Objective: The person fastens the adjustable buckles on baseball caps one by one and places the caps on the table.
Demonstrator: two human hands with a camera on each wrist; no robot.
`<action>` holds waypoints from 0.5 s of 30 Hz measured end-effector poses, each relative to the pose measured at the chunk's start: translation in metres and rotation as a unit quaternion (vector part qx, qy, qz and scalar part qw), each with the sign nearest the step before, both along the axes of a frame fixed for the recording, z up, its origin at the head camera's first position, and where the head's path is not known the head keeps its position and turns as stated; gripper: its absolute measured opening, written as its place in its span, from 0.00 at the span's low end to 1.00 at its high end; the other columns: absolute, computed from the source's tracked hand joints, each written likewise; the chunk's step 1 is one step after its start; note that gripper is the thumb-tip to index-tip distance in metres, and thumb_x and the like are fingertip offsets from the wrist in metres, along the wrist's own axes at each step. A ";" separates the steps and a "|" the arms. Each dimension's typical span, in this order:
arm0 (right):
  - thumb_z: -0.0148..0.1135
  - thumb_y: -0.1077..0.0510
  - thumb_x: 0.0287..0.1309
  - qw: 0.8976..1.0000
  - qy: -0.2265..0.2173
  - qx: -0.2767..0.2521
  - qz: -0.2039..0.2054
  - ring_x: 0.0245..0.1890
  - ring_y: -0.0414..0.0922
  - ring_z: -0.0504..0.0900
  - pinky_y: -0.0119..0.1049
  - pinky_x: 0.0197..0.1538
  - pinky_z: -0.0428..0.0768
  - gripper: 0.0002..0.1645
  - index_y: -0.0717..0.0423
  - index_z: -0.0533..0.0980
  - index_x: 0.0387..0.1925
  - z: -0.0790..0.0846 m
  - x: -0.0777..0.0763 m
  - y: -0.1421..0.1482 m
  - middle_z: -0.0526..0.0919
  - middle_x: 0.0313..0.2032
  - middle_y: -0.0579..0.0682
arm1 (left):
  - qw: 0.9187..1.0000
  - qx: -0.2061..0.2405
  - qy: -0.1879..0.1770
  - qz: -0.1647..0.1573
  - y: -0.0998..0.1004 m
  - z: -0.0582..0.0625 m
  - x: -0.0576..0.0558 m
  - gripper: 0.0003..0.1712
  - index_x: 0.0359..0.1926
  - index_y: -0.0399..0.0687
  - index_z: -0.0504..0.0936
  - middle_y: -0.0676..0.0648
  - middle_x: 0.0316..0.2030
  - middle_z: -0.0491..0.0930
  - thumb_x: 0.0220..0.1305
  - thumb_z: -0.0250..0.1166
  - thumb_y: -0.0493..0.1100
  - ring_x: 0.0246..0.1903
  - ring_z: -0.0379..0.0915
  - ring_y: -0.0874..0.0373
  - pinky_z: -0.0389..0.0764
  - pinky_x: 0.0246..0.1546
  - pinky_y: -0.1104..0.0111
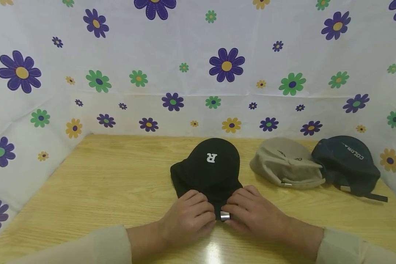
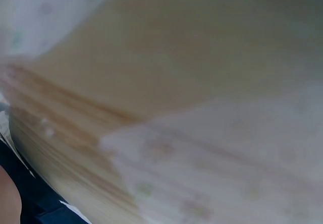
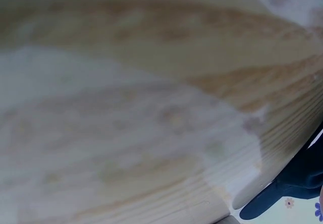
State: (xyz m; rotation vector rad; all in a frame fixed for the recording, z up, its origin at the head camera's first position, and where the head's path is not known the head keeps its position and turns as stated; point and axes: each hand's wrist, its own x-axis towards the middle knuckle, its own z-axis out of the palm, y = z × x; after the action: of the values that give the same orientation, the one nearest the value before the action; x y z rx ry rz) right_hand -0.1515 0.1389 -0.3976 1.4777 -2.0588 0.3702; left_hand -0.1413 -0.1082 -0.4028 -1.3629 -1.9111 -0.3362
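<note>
A black cap with a white letter R on its front stands crown up on the wooden table. My left hand grips its near edge, left of a silver buckle. Just right of that buckle, my right hand pinches the same edge with curled fingers. Both thumbs are mostly hidden. Dark fabric of the cap shows at the lower left of the left wrist view. In the right wrist view, a black strap end juts out at the lower right.
A beige cap lies to the right, touching a dark navy cap whose strap sticks out at the right. The wooden table meets a flower-printed cloth at the back and sides.
</note>
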 end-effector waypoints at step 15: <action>0.59 0.50 0.67 0.999 0.027 -0.033 0.018 0.40 0.41 0.78 0.36 0.48 0.71 0.12 0.51 0.82 0.41 0.000 -0.004 -0.003 0.81 0.38 0.43 | 1.000 -0.018 0.002 0.023 -0.003 -0.001 -0.004 0.03 0.24 0.54 0.79 0.56 0.29 0.78 0.51 0.65 0.43 0.32 0.72 0.60 0.72 0.40 0.66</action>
State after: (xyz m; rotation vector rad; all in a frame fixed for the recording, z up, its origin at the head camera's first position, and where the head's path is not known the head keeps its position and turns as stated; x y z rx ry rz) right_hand -0.1552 0.1363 -0.3981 1.4726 -1.9611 0.4039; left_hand -0.1450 -0.1112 -0.4041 -1.3387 -1.9502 -0.2765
